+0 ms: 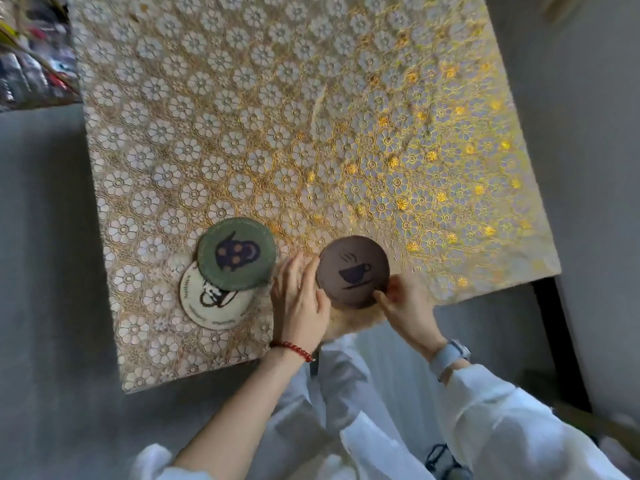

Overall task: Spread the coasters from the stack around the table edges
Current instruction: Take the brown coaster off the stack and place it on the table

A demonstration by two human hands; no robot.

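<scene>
Cream coaster [207, 308] sits near the table's [242, 116] front edge, its rim text too blurry to read. Green coaster [237, 254] overlaps its far side. Right of those, left hand [299, 299], fingers loosely spread, touches the brown cup-print coaster [353, 270]; right hand [403, 306] pinches its rim.

table [277, 98] open beyond, two overlapping coasters [221, 271] near left

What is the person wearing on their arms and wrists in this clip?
Bare left hand with a red beaded bracelet at the wrist; bare right hand with a pale grey-banded wristwatch. Loose white sleeves, the left one pushed back to the elbow.
</scene>
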